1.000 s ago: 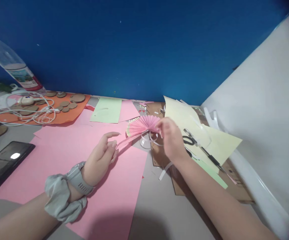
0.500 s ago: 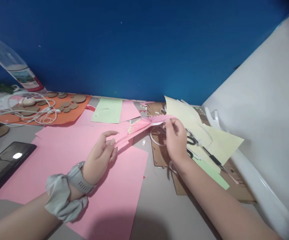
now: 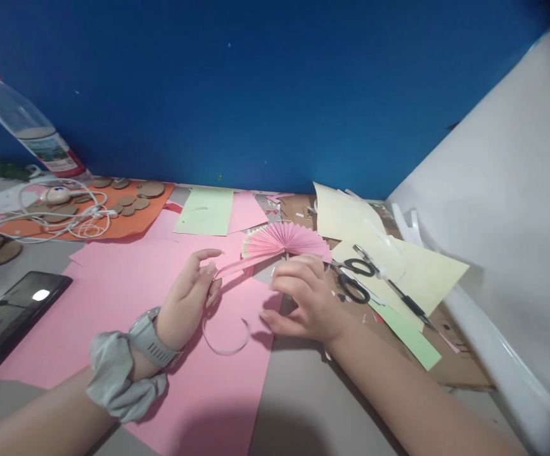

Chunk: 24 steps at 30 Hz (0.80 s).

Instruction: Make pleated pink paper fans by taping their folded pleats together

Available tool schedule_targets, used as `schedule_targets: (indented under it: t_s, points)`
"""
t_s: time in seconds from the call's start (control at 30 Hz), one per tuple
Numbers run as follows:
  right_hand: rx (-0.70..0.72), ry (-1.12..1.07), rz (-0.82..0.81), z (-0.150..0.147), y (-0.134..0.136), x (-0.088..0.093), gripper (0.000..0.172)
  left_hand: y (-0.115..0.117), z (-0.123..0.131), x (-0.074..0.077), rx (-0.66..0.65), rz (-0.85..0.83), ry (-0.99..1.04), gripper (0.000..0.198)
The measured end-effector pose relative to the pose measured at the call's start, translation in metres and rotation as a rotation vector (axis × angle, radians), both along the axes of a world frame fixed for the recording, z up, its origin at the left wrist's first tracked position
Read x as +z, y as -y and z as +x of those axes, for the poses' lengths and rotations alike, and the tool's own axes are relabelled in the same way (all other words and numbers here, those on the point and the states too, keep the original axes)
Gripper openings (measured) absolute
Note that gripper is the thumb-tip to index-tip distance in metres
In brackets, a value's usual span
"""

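Observation:
A pleated pink paper fan (image 3: 287, 240) lies spread in a half circle near the middle of the table. Its folded handle end runs down to my left hand (image 3: 190, 301), which pinches it between thumb and fingers. That wrist wears a grey watch and a grey scrunchie. My right hand (image 3: 303, 299) hovers just below the fan with the fingers curled and partly spread; a thin curled white paper strip (image 3: 225, 345) trails from its lower fingers onto the large pink paper sheet (image 3: 127, 297).
Black-handled scissors (image 3: 353, 278) and a pen (image 3: 405, 301) lie on pale yellow paper (image 3: 351, 221) at the right. A dark phone (image 3: 11, 313) lies at the left. Behind are a plastic bottle (image 3: 28, 126), white cables, cardboard discs on orange paper (image 3: 127, 196) and a green sheet (image 3: 206, 212).
My right hand has let the fan spread open again and come down and towards me, drawing the curled white strip onto the pink sheet. My left hand has stayed where it was.

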State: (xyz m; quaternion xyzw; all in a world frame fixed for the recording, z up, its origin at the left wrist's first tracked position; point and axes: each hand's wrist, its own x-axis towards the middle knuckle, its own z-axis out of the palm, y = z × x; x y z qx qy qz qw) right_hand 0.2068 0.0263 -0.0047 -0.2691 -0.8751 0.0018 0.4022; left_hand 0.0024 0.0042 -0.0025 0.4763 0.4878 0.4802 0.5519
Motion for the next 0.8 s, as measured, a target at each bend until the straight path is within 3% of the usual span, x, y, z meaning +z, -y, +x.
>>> schedule_targets:
  t_s: [0.2,0.37,0.47,0.6,0.8]
  points:
    - [-0.194,0.282,-0.166,-0.013,-0.012,-0.003,0.036,0.001,0.0,0.0,-0.004,0.019,-0.062,0.024]
    - [-0.191,0.253,-0.205,-0.011,-0.015,-0.004,0.017,0.011,0.004,0.001,-0.075,0.048,-0.173,0.026]
    - [-0.209,0.203,-0.182,-0.008,-0.014,-0.005,0.014,0.015,0.004,0.001,-0.116,0.121,-0.252,0.026]
    - [-0.19,0.253,-0.194,-0.008,-0.013,-0.005,0.014,0.013,0.002,0.001,-0.113,0.19,-0.46,0.043]
    - [-0.115,0.282,-0.203,-0.013,-0.011,-0.001,0.02,0.007,0.002,0.001,-0.061,0.305,-0.647,0.021]
